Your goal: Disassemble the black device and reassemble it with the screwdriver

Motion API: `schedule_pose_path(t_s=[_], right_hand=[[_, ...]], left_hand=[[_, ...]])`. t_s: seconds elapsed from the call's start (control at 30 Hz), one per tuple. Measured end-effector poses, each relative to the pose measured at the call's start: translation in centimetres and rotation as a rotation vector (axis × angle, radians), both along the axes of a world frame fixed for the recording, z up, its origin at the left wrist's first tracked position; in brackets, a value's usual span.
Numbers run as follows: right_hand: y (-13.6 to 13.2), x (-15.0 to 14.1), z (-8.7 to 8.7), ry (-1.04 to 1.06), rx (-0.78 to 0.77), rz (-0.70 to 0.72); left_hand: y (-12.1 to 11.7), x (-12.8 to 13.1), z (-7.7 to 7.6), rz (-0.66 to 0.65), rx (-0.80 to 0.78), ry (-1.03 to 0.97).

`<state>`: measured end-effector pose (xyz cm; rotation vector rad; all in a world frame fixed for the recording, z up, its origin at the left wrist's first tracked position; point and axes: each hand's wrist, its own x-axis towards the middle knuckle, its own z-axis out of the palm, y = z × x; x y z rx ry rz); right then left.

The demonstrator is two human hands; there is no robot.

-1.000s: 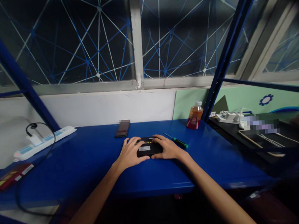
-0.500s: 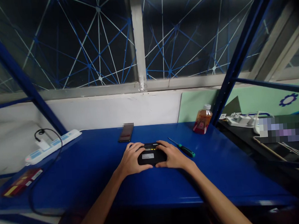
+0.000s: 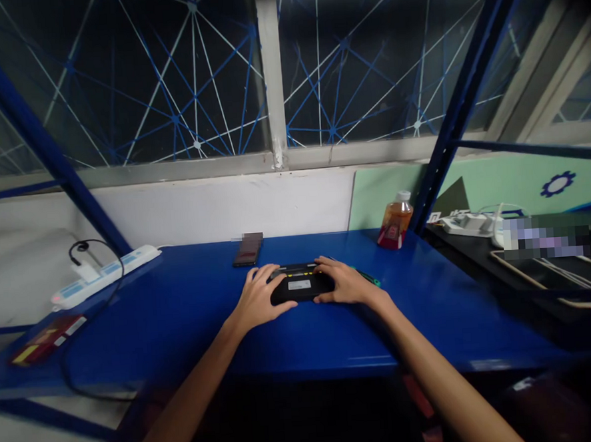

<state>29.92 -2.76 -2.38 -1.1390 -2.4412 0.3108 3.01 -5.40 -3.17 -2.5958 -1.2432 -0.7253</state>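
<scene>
A flat black case (image 3: pixel 307 295) with a white label and a row of small yellow parts along its far side lies at the middle of the blue desk. My left hand (image 3: pixel 257 296) grips its left end, thumb along the near edge and fingers over the top. At the opposite end my right hand (image 3: pixel 348 286) holds it the same way, covering that corner. Just beyond my right hand is a screwdriver (image 3: pixel 370 278) with a green and black handle; its shaft is mostly hidden. What the case contains cannot be made out.
A dark phone (image 3: pixel 248 250) lies behind the case. To the right stands a bottle (image 3: pixel 396 223) of amber drink. At the left are a white power strip (image 3: pixel 108 276) with a black cable and a red package (image 3: pixel 47 339). Blue posts (image 3: pixel 455 98) flank the desk (image 3: pixel 183 348).
The view has tilted down slightly. The case has shifted a little to the right, and my right hand has moved with it, now hiding more of the screwdriver. Both hands keep their hold.
</scene>
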Motion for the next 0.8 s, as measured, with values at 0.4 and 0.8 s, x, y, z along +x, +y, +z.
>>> schedule_pose_path(t_s=[0.4, 0.8], right_hand=[[-0.3, 1.1, 0.2, 0.000, 0.062, -0.058], [-0.3, 0.8, 0.3, -0.028, 0.088, -0.025]], left_hand=[[-0.2, -0.4, 0.1, 0.054, -0.022, -0.022], [-0.2, -0.7, 0.5, -0.011, -0.116, -0.007]])
